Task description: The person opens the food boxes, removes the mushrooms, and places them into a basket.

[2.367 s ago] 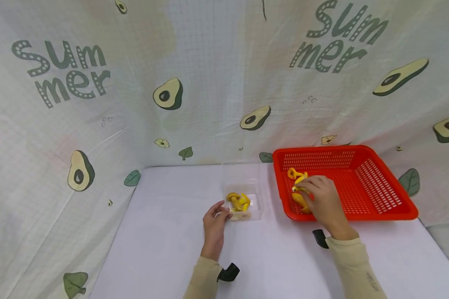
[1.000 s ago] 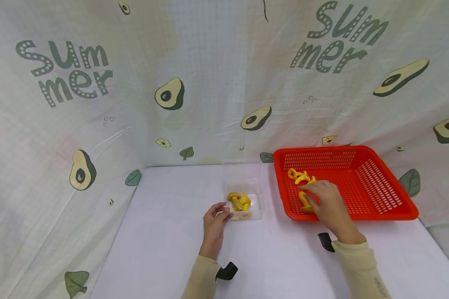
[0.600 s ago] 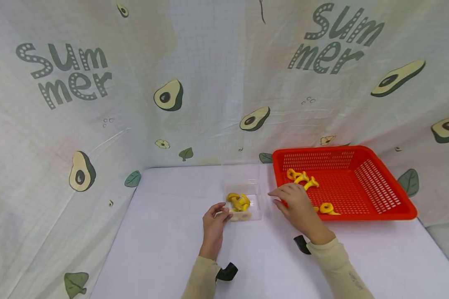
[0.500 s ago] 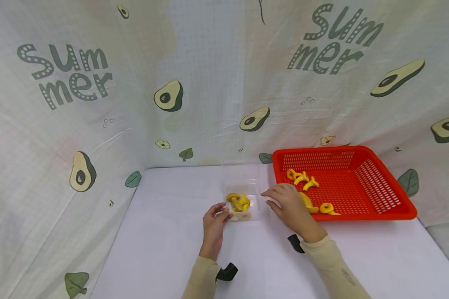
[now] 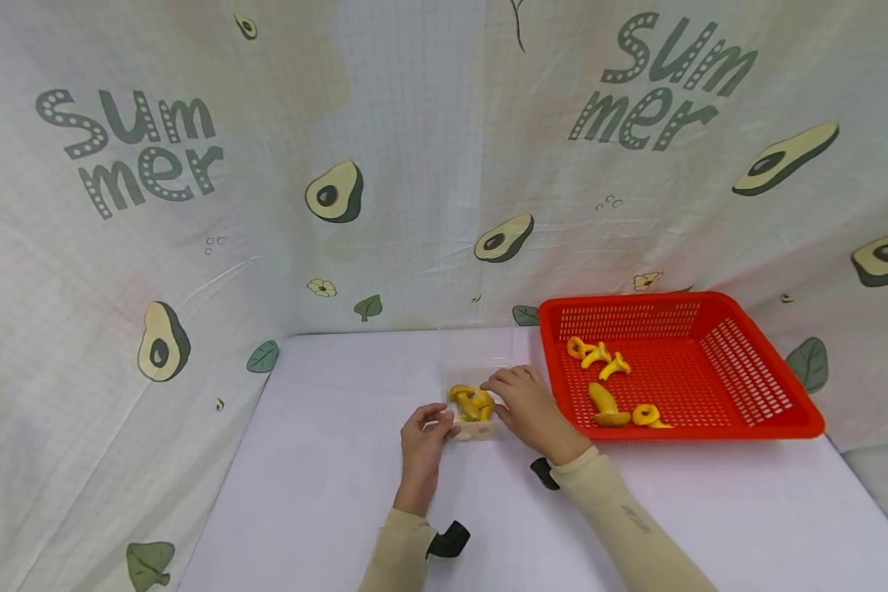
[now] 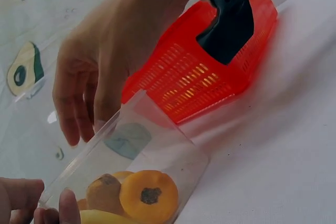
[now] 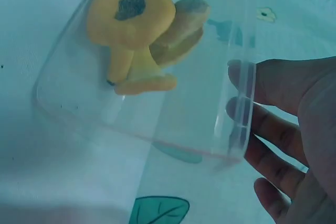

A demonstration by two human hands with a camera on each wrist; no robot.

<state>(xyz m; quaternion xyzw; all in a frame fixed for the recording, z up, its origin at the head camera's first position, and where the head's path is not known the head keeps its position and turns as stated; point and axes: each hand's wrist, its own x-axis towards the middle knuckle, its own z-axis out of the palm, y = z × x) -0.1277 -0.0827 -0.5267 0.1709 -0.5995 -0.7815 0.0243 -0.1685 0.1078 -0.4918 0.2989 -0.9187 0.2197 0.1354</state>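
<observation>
A white cloth [image 5: 414, 107] printed with avocados, leaves and "summer" lettering rises behind and along both sides of your white desk [image 5: 318, 493]. The desk top runs wide to your left and along the near side; its back edge meets the cloth.

At the right sits a red plastic basket [image 5: 691, 374] with slotted walls, its back close to the cloth and its near right corner by the desk's right edge. A narrow strip of desk parts it from a clear plastic box [image 6: 176, 156], which opens upward.

Your left hand [image 5: 420, 448] pinches the box's near left corner. Your right hand [image 5: 529, 407] reaches over the box's right wall, thumb and fingers apart, just beside the contents.

Those contents are a heap of yellow mushrooms [image 5: 464, 401]: one has a round orange cap with a rough dark patch, another is browner. In the basket's left part lie three bright, trumpet-shaped mushrooms [image 5: 595, 354], a thick-stemmed mustard mushroom [image 5: 604, 401] and, beside it, a ring-capped mushroom [image 5: 645, 413] near the front wall.
</observation>
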